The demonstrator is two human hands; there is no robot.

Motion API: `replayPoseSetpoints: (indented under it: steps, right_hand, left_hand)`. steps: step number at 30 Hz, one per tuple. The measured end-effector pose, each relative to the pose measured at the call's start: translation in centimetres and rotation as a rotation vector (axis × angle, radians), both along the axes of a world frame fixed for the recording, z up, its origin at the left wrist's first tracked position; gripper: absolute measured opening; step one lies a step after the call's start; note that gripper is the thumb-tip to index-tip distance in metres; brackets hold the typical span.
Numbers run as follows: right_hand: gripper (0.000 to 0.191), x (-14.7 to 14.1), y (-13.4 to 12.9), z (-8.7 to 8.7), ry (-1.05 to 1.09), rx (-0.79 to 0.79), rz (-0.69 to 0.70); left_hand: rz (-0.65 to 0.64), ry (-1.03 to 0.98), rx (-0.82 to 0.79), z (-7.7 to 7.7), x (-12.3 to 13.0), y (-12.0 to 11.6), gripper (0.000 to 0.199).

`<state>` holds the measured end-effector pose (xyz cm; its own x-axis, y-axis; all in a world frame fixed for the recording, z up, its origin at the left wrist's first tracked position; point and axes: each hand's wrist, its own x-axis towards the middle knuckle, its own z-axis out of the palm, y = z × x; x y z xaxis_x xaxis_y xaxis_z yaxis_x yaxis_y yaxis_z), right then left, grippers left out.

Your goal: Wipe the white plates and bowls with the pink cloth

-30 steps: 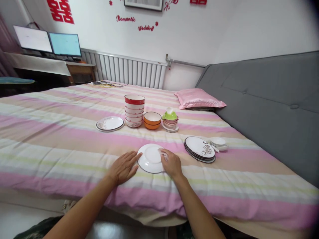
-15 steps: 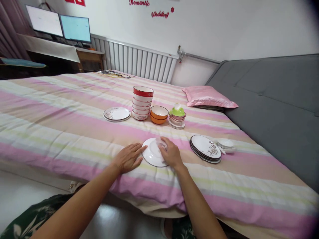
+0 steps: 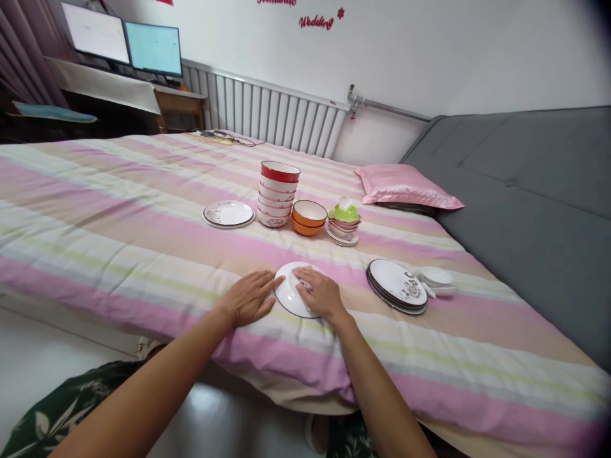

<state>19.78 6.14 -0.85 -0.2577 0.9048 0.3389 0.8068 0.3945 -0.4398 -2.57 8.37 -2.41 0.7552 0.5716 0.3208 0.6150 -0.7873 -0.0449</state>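
A white plate (image 3: 289, 299) with a thin dark rim lies on the striped bedspread in front of me. It seems to be face down, as a raised ring shows on it. My left hand (image 3: 251, 296) rests flat at the plate's left edge, fingers stretched out and fingertips against the rim. Over the plate's middle, my right hand (image 3: 322, 294) presses down a crumpled white tissue (image 3: 304, 282), which the fingers mostly hide.
Behind stand a plate pair (image 3: 229, 214), a tall bowl stack (image 3: 278, 197), orange bowls (image 3: 309, 219) and small dishes topped by a green one (image 3: 344, 214). To the right are stacked patterned plates (image 3: 398, 284) and white spoons or small dishes (image 3: 436, 280). A pink pillow (image 3: 405, 184) lies farther back.
My right hand has slid slightly left across the plate with the tissue, and its fingers lie flatter over it. My left hand stays at the rim. The view has shifted a little.
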Motion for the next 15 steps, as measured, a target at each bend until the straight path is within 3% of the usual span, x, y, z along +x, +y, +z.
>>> replayPoseSetpoints:
  steps: [4, 15]
  right_hand:
    - [0.029, -0.2, -0.1, 0.4, 0.035, -0.013, 0.080]
    - [0.034, 0.4, -1.7, 1.3, 0.199, -0.130, 0.042]
  left_hand:
    - [-0.009, -0.003, 0.001, 0.1, 0.1, 0.0, 0.050]
    - [0.008, 0.016, 0.001, 0.1, 0.1, 0.0, 0.050]
